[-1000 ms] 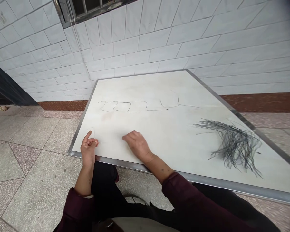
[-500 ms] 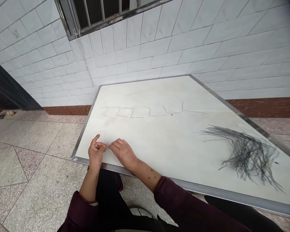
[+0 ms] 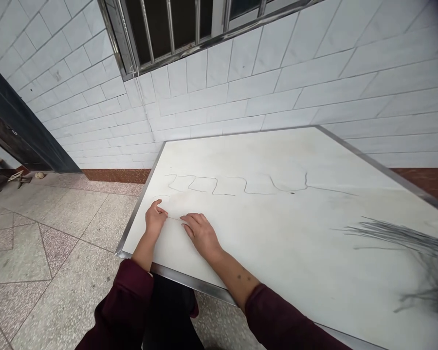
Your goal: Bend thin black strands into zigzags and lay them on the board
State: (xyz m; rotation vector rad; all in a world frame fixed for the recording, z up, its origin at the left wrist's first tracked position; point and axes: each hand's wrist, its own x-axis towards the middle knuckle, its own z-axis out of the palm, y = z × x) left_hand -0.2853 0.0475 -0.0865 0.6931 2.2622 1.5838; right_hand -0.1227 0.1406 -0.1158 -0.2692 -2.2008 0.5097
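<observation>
A hair-thin wire strand (image 3: pixel 173 218) is running nearly straight over the tabletop (image 3: pixel 288 257), at three o'clock from the left hand (image 3: pixel 155 218) pinching it, to the right hand (image 3: pixel 203 236), whose grip I cannot tell.

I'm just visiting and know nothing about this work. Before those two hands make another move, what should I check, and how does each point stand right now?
1. Left hand has a grip on the thin wire: ok, it looks pinched at the fingertips.
2. Right hand has a firm grip on it too: cannot tell; its fingertips are at the wire, but the hold is too small to make out.
3. Both hands apart from the row of bent wires: ok, the row lies beyond them.
4. Bent wires apart from the pile: ok.
5. Whole pile in view: not ok, the picture's right edge cuts it off.
</observation>
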